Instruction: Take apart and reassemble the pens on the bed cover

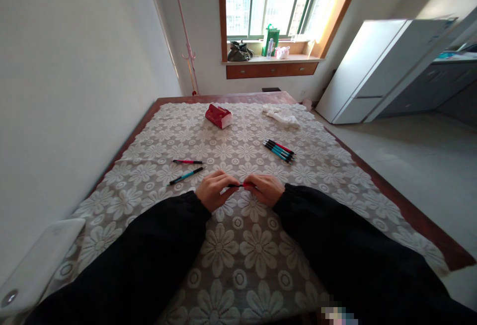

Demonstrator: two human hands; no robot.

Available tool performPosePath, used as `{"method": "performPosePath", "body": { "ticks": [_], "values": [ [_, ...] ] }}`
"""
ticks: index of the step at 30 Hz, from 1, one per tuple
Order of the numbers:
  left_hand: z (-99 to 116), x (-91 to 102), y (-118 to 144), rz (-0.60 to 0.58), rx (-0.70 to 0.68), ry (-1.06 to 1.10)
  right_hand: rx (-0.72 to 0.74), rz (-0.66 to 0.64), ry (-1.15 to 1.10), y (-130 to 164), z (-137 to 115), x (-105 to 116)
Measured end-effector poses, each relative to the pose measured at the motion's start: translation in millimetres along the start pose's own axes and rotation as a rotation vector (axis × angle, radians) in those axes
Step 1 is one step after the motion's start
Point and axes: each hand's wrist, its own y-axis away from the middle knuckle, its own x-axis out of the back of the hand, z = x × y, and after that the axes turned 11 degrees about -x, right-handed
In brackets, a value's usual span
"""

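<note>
My left hand (pixel 213 189) and my right hand (pixel 265 188) meet just above the lace tablecloth (pixel 238 250) and together pinch a red and black pen (pixel 238 185), one hand at each end. Both arms wear black sleeves. A red pen (pixel 187 161) and a blue pen (pixel 185 176) lie to the left of my hands. Further off to the right lies a bunch of several red and blue pens (pixel 279 150).
A red box (pixel 218 116) and a crumpled white cloth (pixel 281 115) lie at the table's far end. A white object (pixel 35 263) sits at the near left corner. Wall runs along the left; a white fridge (pixel 376 66) stands at the right.
</note>
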Motion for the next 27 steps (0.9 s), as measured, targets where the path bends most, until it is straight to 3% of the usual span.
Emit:
{"method": "performPosePath", "body": {
  "ticks": [10, 20, 27],
  "values": [
    [1.1, 0.4, -1.1, 0.028, 0.026, 0.016, -0.073, -0.002, 0.031, 1.3, 1.4, -3.3],
    [-0.8, -2.4, 2.4, 0.038, -0.026, 0.049, 0.062, 0.057, 0.077, -0.4, -1.0, 1.8],
    [-1.7, -5.3, 4.6, 0.025, 0.133, 0.047, -0.033, 0.010, 0.143, 0.5, -1.7, -3.3]
  ]
}}
